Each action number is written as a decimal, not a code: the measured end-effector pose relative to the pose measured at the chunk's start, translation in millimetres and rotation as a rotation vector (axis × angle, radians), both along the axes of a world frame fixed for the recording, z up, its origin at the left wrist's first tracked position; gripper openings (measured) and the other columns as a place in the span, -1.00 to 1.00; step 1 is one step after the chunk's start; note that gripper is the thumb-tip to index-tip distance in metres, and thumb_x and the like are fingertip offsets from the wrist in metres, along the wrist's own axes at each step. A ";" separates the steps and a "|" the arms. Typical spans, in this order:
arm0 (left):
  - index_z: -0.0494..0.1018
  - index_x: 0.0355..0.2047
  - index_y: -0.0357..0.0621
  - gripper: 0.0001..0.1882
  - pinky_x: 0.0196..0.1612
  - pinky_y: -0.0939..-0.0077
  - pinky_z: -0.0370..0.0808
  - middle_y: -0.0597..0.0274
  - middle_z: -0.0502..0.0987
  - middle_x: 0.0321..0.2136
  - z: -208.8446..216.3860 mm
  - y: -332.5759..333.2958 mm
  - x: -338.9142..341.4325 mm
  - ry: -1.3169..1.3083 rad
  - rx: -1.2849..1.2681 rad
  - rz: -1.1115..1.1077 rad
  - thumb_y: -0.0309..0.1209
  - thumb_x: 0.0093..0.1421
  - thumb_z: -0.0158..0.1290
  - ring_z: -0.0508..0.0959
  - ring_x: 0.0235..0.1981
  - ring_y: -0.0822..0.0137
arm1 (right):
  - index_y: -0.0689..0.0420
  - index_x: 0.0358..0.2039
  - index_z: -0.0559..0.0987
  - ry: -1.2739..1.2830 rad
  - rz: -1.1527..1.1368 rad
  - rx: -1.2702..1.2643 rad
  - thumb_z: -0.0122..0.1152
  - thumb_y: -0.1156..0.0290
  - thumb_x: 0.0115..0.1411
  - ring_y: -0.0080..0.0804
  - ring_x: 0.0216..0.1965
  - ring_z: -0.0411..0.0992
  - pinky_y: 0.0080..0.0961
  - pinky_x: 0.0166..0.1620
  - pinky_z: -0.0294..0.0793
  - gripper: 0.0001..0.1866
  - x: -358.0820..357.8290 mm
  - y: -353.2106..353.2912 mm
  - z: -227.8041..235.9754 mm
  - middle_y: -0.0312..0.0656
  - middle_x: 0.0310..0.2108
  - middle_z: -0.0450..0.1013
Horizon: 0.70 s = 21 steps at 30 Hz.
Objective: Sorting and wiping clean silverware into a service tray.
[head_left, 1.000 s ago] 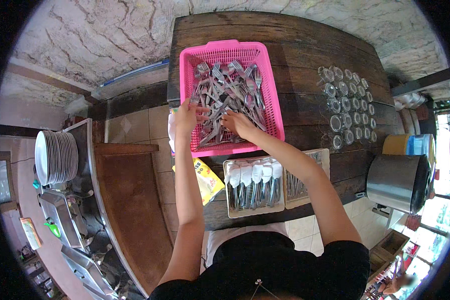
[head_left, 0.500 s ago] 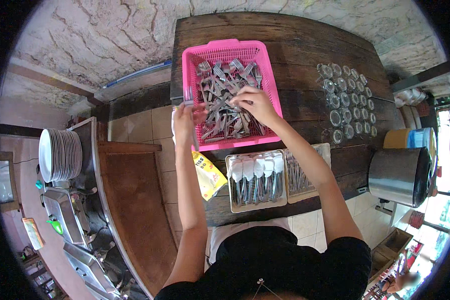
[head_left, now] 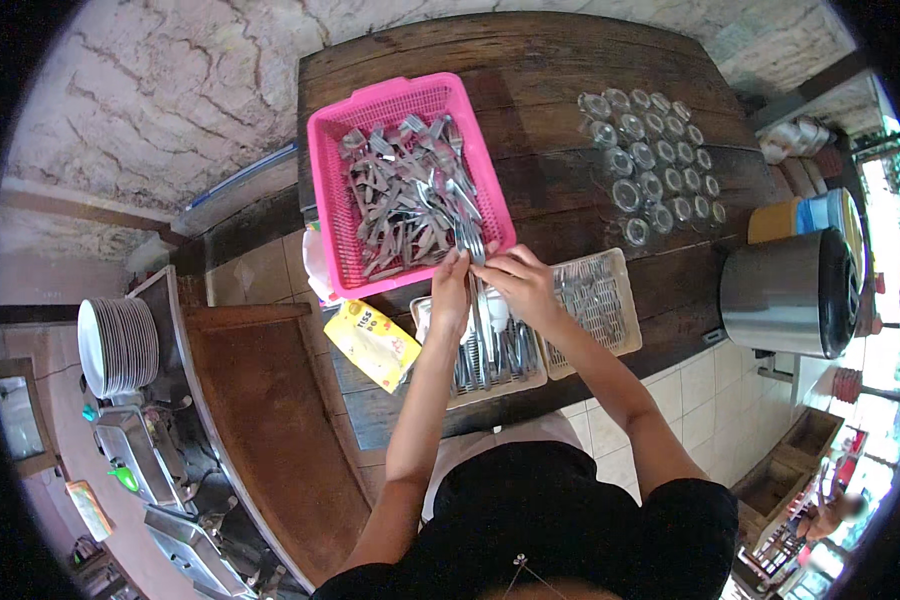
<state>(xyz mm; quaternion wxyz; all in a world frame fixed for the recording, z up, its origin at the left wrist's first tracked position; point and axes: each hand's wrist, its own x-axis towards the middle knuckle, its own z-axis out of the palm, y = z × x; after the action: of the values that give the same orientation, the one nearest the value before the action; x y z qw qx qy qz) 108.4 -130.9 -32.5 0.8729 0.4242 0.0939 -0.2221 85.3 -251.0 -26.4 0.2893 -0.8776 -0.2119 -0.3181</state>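
Both hands meet at the near edge of the pink basket [head_left: 332, 205], over the steel tray [head_left: 530, 377] of sorted cutlery. The left hand [head_left: 451, 290] and right hand [head_left: 519, 285] are each closed on a bunch of forks [head_left: 477, 262] — tines up by the basket rim, handles reaching down over the tray. The basket is heaped with loose cutlery. A 2nd tray [head_left: 620, 310] lies just right of the right hand; a yellow packet [head_left: 374, 343] lies left of the tray.

Several long silver metal forks [head_left: 478, 262] are sticking out lengthwise between the pink plastic basket [head_left: 335, 215] and the beige cutlery tray [head_left: 490, 375], tines pointing basketward.
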 end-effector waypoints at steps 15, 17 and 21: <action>0.25 -0.37 -0.25 -0.79 -0.67 0.66 0.38 0.23 0.40 -0.60 -64.4 -115.7 -119.9 0.291 0.140 0.041 -0.33 0.13 -0.21 0.45 -0.65 0.42 | 0.29 -0.44 0.39 0.979 -0.297 0.654 -0.05 0.65 -0.10 -0.42 -0.44 0.40 -0.58 -0.38 0.36 -0.85 -142.5 -82.6 -60.8 -0.15 -0.50 0.40; 0.23 -0.34 -0.25 -0.78 -0.64 0.64 0.41 0.20 0.41 -0.57 -67.5 -129.1 -125.1 0.273 0.080 0.008 -0.33 0.14 -0.23 0.45 -0.65 0.39 | 0.29 -0.42 0.40 1.099 -0.194 0.746 -0.03 0.64 -0.11 -0.51 -0.50 0.40 -0.64 -0.44 0.38 -0.84 -147.0 -105.5 -80.2 -0.20 -0.52 0.41; 0.30 -0.42 -0.24 -0.76 -0.55 0.65 0.35 0.25 0.42 -0.55 -94.7 -144.5 -128.1 0.223 0.113 -0.094 -0.30 0.15 -0.24 0.43 -0.59 0.45 | 0.30 -0.42 0.43 1.073 -0.272 0.732 0.01 0.60 -0.08 -0.56 -0.52 0.39 -0.68 -0.51 0.39 -0.85 -144.1 -129.7 -96.6 -0.23 -0.52 0.41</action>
<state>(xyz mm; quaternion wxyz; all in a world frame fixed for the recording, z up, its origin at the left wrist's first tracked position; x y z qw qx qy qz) -19.7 -275.4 -127.2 0.8203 0.4494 0.1828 -0.3030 -58.9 -380.7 -122.9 0.5914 -0.7784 0.1959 0.0778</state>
